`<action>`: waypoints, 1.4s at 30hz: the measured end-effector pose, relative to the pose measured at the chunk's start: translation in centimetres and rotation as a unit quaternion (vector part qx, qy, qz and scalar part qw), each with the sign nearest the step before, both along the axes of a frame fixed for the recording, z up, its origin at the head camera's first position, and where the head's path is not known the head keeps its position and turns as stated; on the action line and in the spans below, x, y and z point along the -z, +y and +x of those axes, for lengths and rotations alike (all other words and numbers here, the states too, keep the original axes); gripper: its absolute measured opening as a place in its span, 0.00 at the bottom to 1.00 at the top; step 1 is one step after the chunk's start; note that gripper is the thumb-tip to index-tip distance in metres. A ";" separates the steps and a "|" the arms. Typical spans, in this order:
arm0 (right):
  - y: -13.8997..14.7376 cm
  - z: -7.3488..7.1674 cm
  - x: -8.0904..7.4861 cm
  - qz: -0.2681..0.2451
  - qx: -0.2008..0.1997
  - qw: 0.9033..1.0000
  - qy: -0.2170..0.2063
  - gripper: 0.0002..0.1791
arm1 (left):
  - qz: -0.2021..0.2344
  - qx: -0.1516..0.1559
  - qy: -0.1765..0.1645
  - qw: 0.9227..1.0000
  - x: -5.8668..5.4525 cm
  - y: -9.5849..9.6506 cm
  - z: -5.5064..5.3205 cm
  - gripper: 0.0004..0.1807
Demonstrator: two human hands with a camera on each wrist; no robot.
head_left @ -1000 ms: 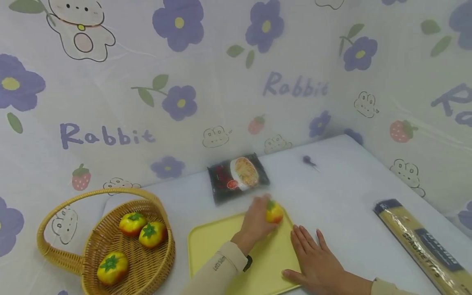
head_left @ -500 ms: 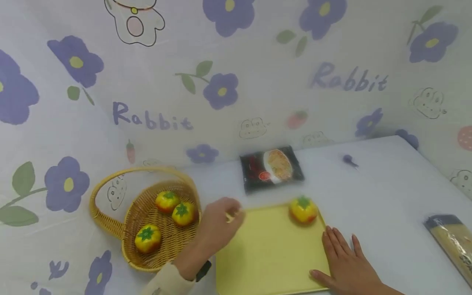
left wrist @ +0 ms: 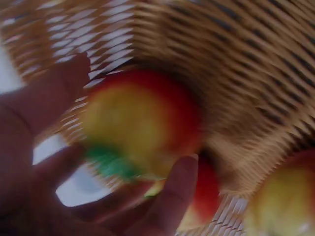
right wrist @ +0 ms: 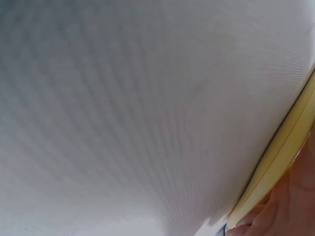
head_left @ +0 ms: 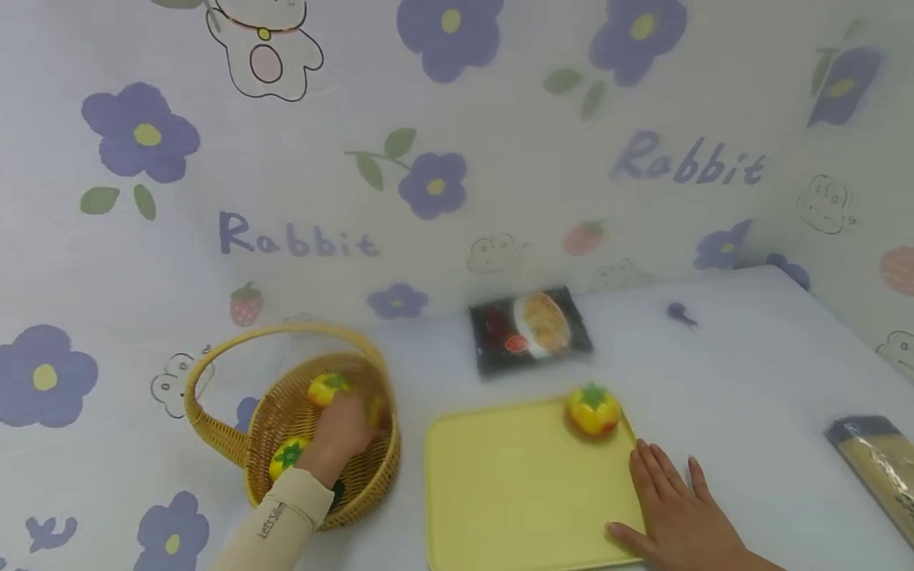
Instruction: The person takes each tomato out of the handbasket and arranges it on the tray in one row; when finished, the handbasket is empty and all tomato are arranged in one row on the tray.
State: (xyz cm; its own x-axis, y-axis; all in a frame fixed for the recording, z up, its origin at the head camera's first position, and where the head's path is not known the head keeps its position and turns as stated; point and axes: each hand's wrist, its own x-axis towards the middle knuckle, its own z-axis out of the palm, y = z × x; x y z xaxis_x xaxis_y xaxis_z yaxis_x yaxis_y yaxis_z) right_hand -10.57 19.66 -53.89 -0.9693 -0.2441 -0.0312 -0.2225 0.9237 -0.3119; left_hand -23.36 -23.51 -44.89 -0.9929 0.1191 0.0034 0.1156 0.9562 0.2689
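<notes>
My left hand [head_left: 344, 432] reaches into the wicker basket [head_left: 389, 468]. In the left wrist view, its fingers [left wrist: 179, 187] are spread about a yellow-and-red, persimmon-like fruit [left wrist: 142, 118] with a green leafy top. One fingertip overlaps the fruit; a firm grip is not shown. Two more such fruits lie in the basket, one at the back [head_left: 327, 389] and one nearer me [head_left: 288, 455]. Another persimmon-like fruit [head_left: 593, 412] sits in the far right corner of the yellow tray [head_left: 528, 492]. My right hand [head_left: 678, 507] rests with straight fingers on the tray's right edge.
Behind the tray lies a black food packet [head_left: 530, 329]. A small dark object [head_left: 681, 313] lies farther right on the white table. A long spaghetti pack [head_left: 874, 464] is at the right. The basket's tall handle [head_left: 286, 329] arches over its far side.
My left hand has let go of a fruit at the tray's far right corner and moved left into the basket. The head view has turned left. My right hand stays by the tray edge.
</notes>
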 end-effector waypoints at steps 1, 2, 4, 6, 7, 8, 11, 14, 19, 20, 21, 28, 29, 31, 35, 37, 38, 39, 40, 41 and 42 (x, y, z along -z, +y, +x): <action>-0.2 -0.1 0.0 0.000 -0.003 1.000 0.005 0.54 | -0.006 0.003 0.005 1.000 0.2 -0.3 -0.1 0.29; -0.5 -0.2 0.0 0.001 -0.006 1.000 0.010 0.54 | -0.013 0.004 0.010 1.000 0.4 -0.6 -0.2 0.26; -1.0 -0.5 0.0 0.008 -0.013 1.000 0.017 0.54 | -0.024 -0.004 0.012 1.000 0.8 -1.3 -0.2 0.23; -1.3 -0.7 0.0 0.014 -0.019 0.999 0.029 0.54 | -0.032 -0.014 0.009 0.999 0.9 -1.8 -0.1 0.24; -1.4 -0.8 0.0 0.017 -0.021 0.999 0.032 0.54 | -0.036 -0.019 0.005 0.999 1.0 -2.1 -0.1 0.25; -1.5 -0.9 -0.1 0.018 -0.023 0.999 0.033 0.54 | -0.038 -0.023 0.002 0.999 1.0 -2.3 0.0 0.27; -1.6 -1.0 0.0 0.017 -0.025 0.999 0.027 0.55 | -0.032 -0.028 -0.011 0.999 0.6 -2.8 0.3 0.33; -1.6 -0.9 -0.1 0.018 -0.027 0.999 0.025 0.55 | -0.023 -0.024 -0.013 0.999 -0.6 -2.8 0.9 0.35; -1.2 -0.1 -0.5 0.035 -0.010 0.999 0.031 0.55 | -0.025 0.025 -0.064 0.997 -6.2 -0.3 2.3 0.34; -1.1 0.0 -0.7 0.036 -0.006 0.999 0.031 0.55 | -0.023 0.037 -0.078 0.996 -7.4 0.6 2.5 0.33; -0.9 0.2 -0.8 0.037 -0.001 0.999 0.032 0.55 | -0.021 0.055 -0.085 0.995 -8.6 1.5 2.7 0.32; -1.2 0.8 -1.0 0.017 0.018 0.999 0.030 0.53 | 0.014 0.191 -0.095 0.977 -11.1 9.4 1.6 0.26; -1.3 0.9 -1.0 0.014 0.020 0.999 0.032 0.53 | 0.016 0.212 -0.090 0.973 -10.3 10.7 1.1 0.24; -1.7 1.0 -1.0 0.013 0.022 0.999 0.041 0.53 | 0.016 0.244 -0.085 0.966 -8.2 12.9 -0.1 0.21; -3.0 0.8 -0.9 0.016 0.014 0.998 0.063 0.52 | 0.000 0.248 -0.074 0.966 -3.6 15.5 -1.9 0.21; -4.0 0.2 -0.7 0.018 -0.002 0.998 0.068 0.52 | -0.003 0.224 -0.075 0.972 -1.9 15.4 -2.1 0.24; -4.5 0.0 -0.7 0.018 -0.010 0.997 0.071 0.52 | 0.001 0.211 -0.078 0.974 -1.4 15.2 -2.1 0.25; -4.9 -0.2 -0.6 0.016 -0.017 0.997 0.074 0.52 | 0.006 0.201 -0.077 0.977 -0.9 14.9 -2.1 0.26; -5.3 -0.4 -0.6 0.015 -0.024 0.997 0.074 0.52 | 0.013 0.189 -0.080 0.979 -0.4 14.6 -2.1 0.27; -5.7 -0.5 -0.7 0.012 -0.030 0.997 0.073 0.52 | 0.023 0.179 -0.083 0.980 -0.1 14.3 -2.1 0.28; -6.0 -0.7 -0.7 0.011 -0.034 0.997 0.071 0.52 | 0.032 0.170 -0.084 0.981 0.2 14.0 -2.1 0.28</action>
